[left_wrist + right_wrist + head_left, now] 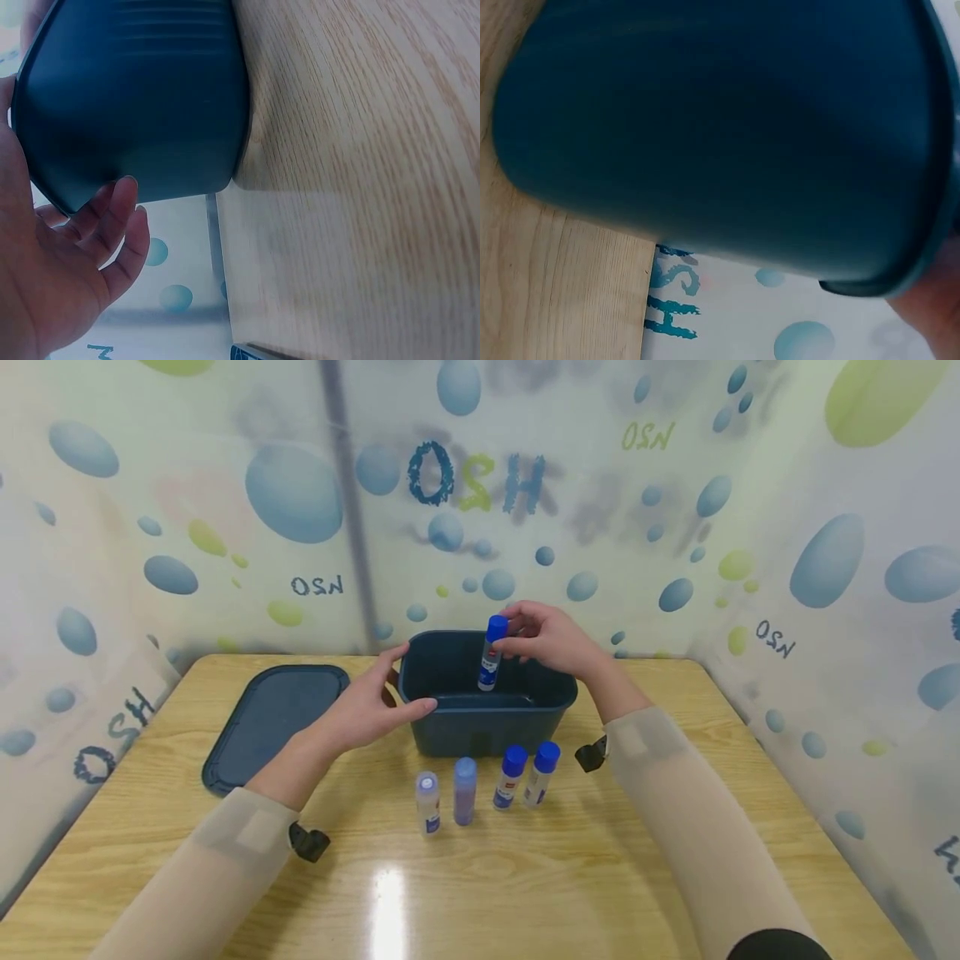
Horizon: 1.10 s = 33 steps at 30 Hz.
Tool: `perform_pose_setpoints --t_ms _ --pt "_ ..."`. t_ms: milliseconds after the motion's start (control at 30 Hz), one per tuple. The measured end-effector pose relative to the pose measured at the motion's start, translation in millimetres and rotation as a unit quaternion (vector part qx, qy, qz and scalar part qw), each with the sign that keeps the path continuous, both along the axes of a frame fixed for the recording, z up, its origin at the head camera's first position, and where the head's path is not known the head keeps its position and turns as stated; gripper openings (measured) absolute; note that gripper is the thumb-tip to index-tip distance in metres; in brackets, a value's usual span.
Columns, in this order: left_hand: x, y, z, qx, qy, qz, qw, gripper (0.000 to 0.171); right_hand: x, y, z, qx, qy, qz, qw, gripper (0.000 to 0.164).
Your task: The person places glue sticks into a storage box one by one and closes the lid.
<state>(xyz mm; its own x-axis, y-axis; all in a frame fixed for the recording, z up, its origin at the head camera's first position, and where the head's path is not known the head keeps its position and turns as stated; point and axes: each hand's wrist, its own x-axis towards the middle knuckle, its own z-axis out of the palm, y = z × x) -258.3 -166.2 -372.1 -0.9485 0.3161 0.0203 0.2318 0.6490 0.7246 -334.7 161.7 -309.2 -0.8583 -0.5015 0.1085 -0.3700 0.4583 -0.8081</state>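
A dark blue-green plastic bin [487, 732] stands on the wooden table, its open top facing up. My left hand [378, 697] holds the bin's left end, thumb at the front rim and fingers around the back corner; the left wrist view shows these fingers [120, 214] bent against the bin wall. Between the thumb and fingers of my right hand [551, 639] is an upright glue stick [489, 664] with a blue cap, its lower part inside the bin's opening. In the right wrist view, the bin's wall [720, 135] hides most of that hand.
In front of the bin stand several more glue sticks: one with a pale cap [428, 806], a purplish one [465, 793], and two with blue caps [508, 781]. A dark lid [273, 718] lies at the left. Patterned curtain [480, 543] closes off the table's back and sides.
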Motion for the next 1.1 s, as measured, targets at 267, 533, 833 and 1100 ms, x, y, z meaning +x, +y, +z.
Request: perform_pose_setpoints --t_ms 267,533,833,1100 --pt "0.5 1.3 -1.1 -0.004 0.006 0.003 1.0000 0.110 -11.5 -11.8 -1.0 0.026 -0.005 0.032 0.999 0.039" --pt "0.8 0.6 -0.2 -0.006 0.002 0.004 1.0000 0.110 -22.8 -26.0 0.4 0.058 -0.014 0.063 0.996 0.036" --pt "0.1 0.9 0.4 0.000 0.002 0.001 1.0000 0.110 -31.3 -35.1 -8.0 0.061 -0.019 0.090 0.994 0.032" --pt "0.4 0.4 0.7 0.002 -0.002 0.001 1.0000 0.110 -33.0 -41.6 -21.4 0.046 -0.041 0.092 0.994 0.033"
